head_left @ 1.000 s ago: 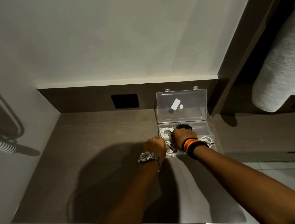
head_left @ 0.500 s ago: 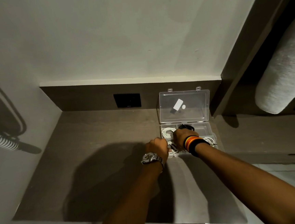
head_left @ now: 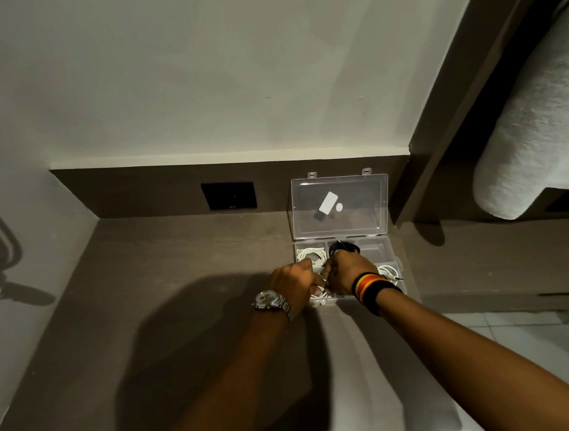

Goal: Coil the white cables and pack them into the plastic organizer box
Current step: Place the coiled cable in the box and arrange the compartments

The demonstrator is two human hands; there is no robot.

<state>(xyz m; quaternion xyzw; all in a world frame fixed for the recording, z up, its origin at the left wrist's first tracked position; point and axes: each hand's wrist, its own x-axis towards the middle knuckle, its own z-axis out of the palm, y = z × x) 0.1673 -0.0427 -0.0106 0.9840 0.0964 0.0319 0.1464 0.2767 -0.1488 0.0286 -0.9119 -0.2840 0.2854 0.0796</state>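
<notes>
A clear plastic organizer box (head_left: 378,246) sits open on the dark counter, its lid (head_left: 340,210) leaning upright against the back panel. A coiled white cable (head_left: 310,255) lies in the back left compartment. Another white cable coil (head_left: 388,271) shows in the right compartment, with a plug tip sticking out past the rim. A black item (head_left: 344,246) lies in the back middle compartment. My left hand (head_left: 294,281) and my right hand (head_left: 346,273) are both curled over the front left compartment, pinching a white cable (head_left: 320,289) between them. Most of that cable is hidden.
A black wall socket plate (head_left: 229,195) sits in the back panel left of the box. The wooden counter (head_left: 166,294) stretches left into a corner. A dark wooden frame (head_left: 445,105) and a grey towel (head_left: 543,124) rise at the right, with tiled floor below.
Both hands stay over the front left compartment with only small finger movement. The view has shifted slightly.
</notes>
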